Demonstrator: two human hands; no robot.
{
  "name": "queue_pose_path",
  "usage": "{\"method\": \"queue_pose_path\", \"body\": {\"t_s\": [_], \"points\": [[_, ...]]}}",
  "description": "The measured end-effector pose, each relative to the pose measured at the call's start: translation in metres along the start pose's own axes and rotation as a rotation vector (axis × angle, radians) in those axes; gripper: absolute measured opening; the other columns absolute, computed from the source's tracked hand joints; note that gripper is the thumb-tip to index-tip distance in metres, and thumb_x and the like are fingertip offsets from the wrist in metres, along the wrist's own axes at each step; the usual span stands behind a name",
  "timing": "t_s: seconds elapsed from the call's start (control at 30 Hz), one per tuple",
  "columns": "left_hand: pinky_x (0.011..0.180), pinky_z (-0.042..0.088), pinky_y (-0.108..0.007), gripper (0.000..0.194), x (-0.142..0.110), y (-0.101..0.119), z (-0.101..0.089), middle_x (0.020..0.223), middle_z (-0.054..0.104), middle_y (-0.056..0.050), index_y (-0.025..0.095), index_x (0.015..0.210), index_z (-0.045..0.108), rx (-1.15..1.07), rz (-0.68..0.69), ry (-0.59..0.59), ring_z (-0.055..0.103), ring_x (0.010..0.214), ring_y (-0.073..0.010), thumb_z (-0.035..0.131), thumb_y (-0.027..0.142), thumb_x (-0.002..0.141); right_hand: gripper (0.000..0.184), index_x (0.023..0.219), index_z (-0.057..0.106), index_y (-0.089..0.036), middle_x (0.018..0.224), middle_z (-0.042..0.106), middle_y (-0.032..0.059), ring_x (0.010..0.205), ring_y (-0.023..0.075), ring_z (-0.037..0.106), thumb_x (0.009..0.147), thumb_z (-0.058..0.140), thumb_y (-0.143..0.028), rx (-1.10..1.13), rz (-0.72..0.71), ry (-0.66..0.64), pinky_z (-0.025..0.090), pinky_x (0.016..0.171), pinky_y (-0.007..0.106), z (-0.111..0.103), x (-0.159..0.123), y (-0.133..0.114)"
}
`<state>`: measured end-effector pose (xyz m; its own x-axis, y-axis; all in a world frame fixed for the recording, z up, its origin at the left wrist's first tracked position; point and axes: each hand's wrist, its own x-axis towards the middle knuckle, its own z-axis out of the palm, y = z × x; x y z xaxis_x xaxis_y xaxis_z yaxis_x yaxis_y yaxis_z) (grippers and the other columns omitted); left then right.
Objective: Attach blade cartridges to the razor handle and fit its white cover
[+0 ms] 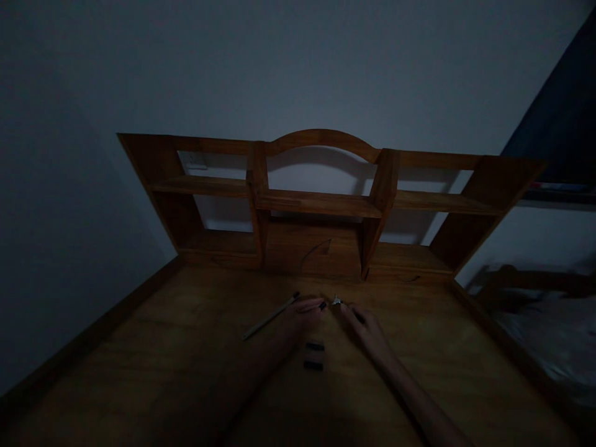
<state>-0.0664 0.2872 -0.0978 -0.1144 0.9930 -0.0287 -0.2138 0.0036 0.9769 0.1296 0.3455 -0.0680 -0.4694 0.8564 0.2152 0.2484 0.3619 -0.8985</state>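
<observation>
In the dim head view, my left hand (303, 311) is over the wooden desk with its fingers closed around a small black piece (323, 305). My right hand (365, 321) is a short way to the right, its fingers closed on a small shiny metal object (336, 300) whose kind I cannot make out. The two held things are close together. Beside my left hand lies a long thin light stick (267, 321) with a dark end. Two small black blocks (315, 346) lie one in front of the other, nearer to me, between my forearms.
A wooden shelf unit (321, 203) with several compartments stands along the back of the desk (153, 347). Raised wooden edges run down both sides. Beyond the right edge are a chair back (535, 279) and a pale, plastic-looking bundle (554, 329).
</observation>
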Motion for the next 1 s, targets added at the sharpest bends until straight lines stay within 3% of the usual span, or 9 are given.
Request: {"method": "queue_pose_path", "body": {"t_s": [0.23, 0.4, 0.57, 0.77, 1.0], "points": [[0.107, 0.037, -0.042, 0.038, -0.018, 0.025, 0.007, 0.126, 0.06, -0.011, 0.018, 0.111, 0.066, -0.167, 0.088, -0.053, 0.053, 0.12, -0.0274, 0.064, 0.036, 0.078, 0.037, 0.069, 0.061, -0.017, 0.066, 0.054, -0.0004, 0.063, 0.015, 0.049, 0.088, 0.051, -0.047, -0.022, -0.077, -0.169, 0.036, 0.058, 0.024, 0.016, -0.007, -0.005], [0.109, 0.033, -0.04, 0.04, -0.016, 0.021, 0.01, 0.13, 0.057, -0.011, 0.018, 0.115, 0.063, -0.245, 0.104, -0.077, 0.048, 0.125, -0.0265, 0.063, 0.036, 0.08, 0.031, 0.094, 0.066, -0.019, 0.088, 0.063, 0.0043, 0.087, 0.0208, 0.057, 0.09, 0.048, -0.044, 0.101, -0.097, -0.153, 0.042, 0.078, 0.029, 0.022, -0.011, -0.011], [0.108, 0.033, -0.04, 0.034, -0.008, 0.011, 0.012, 0.125, 0.062, -0.008, 0.019, 0.114, 0.064, -0.329, 0.101, -0.101, 0.049, 0.124, -0.0269, 0.061, 0.031, 0.082, 0.035, 0.107, 0.062, -0.019, 0.075, 0.06, 0.0018, 0.067, 0.0164, 0.054, 0.091, 0.046, -0.046, 0.138, -0.036, -0.16, 0.042, 0.062, 0.025, 0.024, -0.014, -0.012], [0.109, 0.032, -0.042, 0.033, -0.019, 0.024, 0.02, 0.123, 0.062, -0.011, 0.016, 0.112, 0.066, -0.402, 0.037, -0.133, 0.051, 0.122, -0.0278, 0.064, 0.03, 0.082, 0.035, 0.086, 0.065, -0.016, 0.083, 0.062, 0.0034, 0.081, 0.0184, 0.056, 0.09, 0.048, -0.046, 0.126, -0.075, -0.18, 0.042, 0.072, 0.025, 0.021, -0.011, -0.012], [0.111, 0.029, -0.043, 0.03, -0.013, 0.012, 0.015, 0.119, 0.065, -0.009, 0.018, 0.107, 0.068, -0.437, 0.033, -0.089, 0.051, 0.122, -0.0272, 0.068, 0.028, 0.079, 0.038, 0.066, 0.058, -0.016, 0.064, 0.052, -0.0011, 0.064, 0.0137, 0.049, 0.088, 0.052, -0.046, 0.026, -0.056, -0.149, 0.036, 0.059, 0.023, 0.018, -0.009, -0.002]]}}
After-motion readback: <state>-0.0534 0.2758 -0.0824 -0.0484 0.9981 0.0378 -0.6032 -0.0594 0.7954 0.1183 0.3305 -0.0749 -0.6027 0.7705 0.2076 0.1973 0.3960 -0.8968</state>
